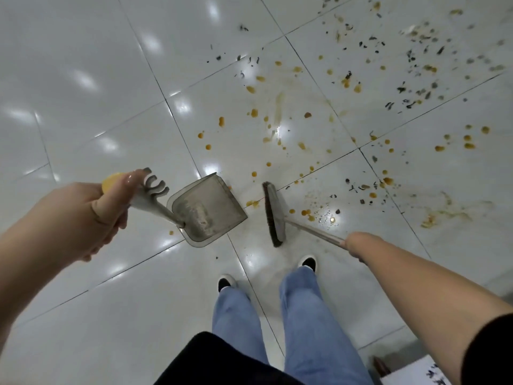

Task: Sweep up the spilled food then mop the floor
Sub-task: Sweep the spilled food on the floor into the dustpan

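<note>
While gripped by the left hand [83, 215] at the yellow-capped top of its grey handle, just beside the comb teeth, translucent grey plastic dustpan [206, 211] stands mouth-down on the glossy white tiled floor [91, 79], open edge facing right. Fingers curled round handle: grip clamped. Right hand [356, 245] mostly hidden behind the forearm; appears wrapped round the thin metal broom pole, grip judged clamped, finger positions not visible. Flat dark-bristled broom head [273, 215] rests on the floor just right of the dustpan, apart from it, bristle edge turned toward the pan mouth. Spilled food [388, 87], orange-yellow blobs, dark shreds and wet smears, lies spread across tiles ahead and to the right, densest at far right; a few drops near the pan mouth. Pan interior shows only a dusty film, so sweeping judged at an early stage; mopping not begun. Handling, as judgement: dustpan light and rigid, prone to sliding on slick tile, so hold high on the handle and press the lip flat. Broom light, bristles flexible; hold mid-pole for short strokes. Spill soft, sticky and wet: likely to smear rather than roll, so draw slowly toward the pan. Wet tile near black shoes [306, 262]: slip risk.
</note>
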The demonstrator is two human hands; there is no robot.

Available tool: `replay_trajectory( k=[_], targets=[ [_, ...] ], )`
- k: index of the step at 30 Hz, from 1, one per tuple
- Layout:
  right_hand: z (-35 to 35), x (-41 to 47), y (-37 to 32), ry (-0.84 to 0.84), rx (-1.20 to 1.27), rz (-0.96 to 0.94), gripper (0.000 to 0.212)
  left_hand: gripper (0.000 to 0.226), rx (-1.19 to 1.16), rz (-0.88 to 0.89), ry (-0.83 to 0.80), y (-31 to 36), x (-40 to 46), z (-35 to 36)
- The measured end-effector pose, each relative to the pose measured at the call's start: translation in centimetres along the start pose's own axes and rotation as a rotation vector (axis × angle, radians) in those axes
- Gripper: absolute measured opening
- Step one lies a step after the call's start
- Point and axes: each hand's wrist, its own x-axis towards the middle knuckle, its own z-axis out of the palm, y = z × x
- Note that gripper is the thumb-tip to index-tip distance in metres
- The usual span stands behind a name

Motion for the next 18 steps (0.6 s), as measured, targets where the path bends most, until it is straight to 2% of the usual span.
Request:
replay_trajectory(
  k=[4, 8, 9, 13, 18],
  targets=[
    [-1.9, 2.5, 5.9, 0.070, 0.046, 0.071, 0.037, 0.095, 0.060, 0.102, -0.056, 5.7, -0.8, 2.3],
    [-2.2, 2.3, 10.5, 0.122, 0.274, 0.058, 0.025, 0.087, 0.059, 0.161, -0.084, 10.5, -0.6, 3.8],
    [-1.7, 1.8, 11.7, 0.107, 0.351, 0.074, 0.021, 0.088, 0.060, 0.178, -0.100, 11.6, -0.5, 4.1],
    [2.5, 0.0, 16.7, 0.073, 0.811, 0.181, 0.032, 0.097, 0.034, 0.234, -0.161, 15.4, -0.2, 5.5],
    [7.2, -2.7, 19.1, -0.189, 1.343, 0.134, 0.027, 0.084, -0.100, 0.210, -0.337, 19.7, 0.8, 6.8]
  ],
)
